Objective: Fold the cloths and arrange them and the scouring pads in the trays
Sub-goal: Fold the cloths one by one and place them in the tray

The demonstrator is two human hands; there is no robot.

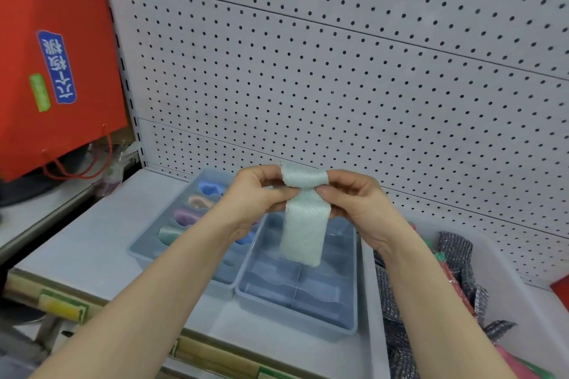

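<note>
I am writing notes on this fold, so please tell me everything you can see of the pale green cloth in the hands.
The pale green cloth looks like a thin fabric with a mesh-like texture, folded into a narrow strip. Its top end is turned over into a short band, and the rest hangs straight down. The left hand and the right hand pinch it at the top from each side. It hangs in front of a blue-grey divided tray; nothing else seems to touch it.

cloth [303, 224] above trays [295, 314]
</note>
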